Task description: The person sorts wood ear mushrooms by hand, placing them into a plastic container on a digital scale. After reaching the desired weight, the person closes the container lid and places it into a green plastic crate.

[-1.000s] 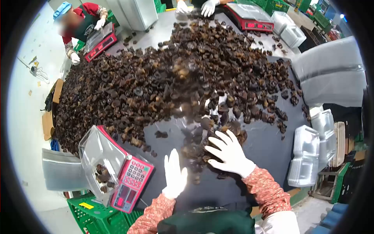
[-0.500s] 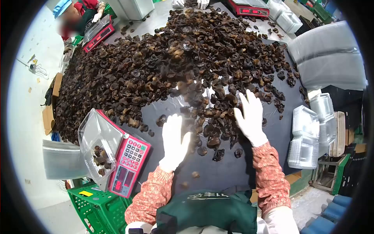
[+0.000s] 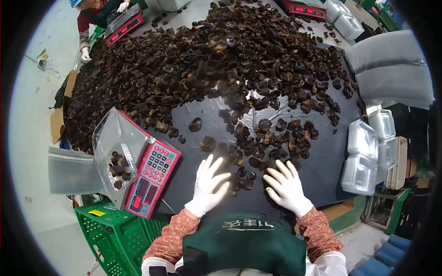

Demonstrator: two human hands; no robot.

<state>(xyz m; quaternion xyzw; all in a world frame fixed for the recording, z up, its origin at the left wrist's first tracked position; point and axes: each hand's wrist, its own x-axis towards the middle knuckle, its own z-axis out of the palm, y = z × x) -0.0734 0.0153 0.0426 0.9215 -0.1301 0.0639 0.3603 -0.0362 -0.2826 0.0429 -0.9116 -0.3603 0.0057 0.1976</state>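
Observation:
My left hand (image 3: 209,187), in a white glove, is spread just left of a loose group of dark brown wood ear mushrooms (image 3: 251,146). On the other side of that group is my right hand (image 3: 288,189), also gloved, its fingers apart and their tips at the nearest pieces. Neither hand holds anything. Beyond them, a large heap of wood ears (image 3: 184,76) covers the far part of the dark table (image 3: 281,209). Left of my left hand stands a red scale (image 3: 156,163); the clear plastic tray (image 3: 119,142) on it contains several mushroom pieces.
Stacked clear trays (image 3: 359,172) line the right edge, below a large wrapped stack (image 3: 389,69). More containers (image 3: 71,172) and a green crate (image 3: 115,234) are at the left. Another person (image 3: 94,18) works by a second scale (image 3: 124,30) at far left.
Both hands have moved toward my body, the right one farther. The wood ears between them have shifted and spread. At far left, the other person's hand has come down beside the heap.

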